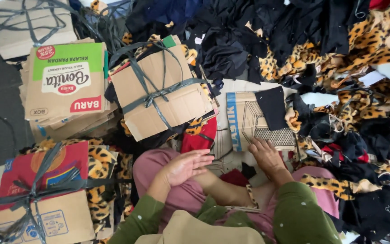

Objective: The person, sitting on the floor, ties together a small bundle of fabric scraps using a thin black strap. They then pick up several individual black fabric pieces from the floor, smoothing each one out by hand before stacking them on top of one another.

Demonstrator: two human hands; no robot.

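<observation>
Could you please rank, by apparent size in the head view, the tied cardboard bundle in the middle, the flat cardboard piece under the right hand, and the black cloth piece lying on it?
1. Tied cardboard bundle, largest.
2. Flat cardboard piece under the right hand.
3. Black cloth piece, smallest.

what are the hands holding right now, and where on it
Nothing is gripped. The right hand lies flat on the near edge of the cardboard sheet; the left hand hovers open, empty.
</observation>
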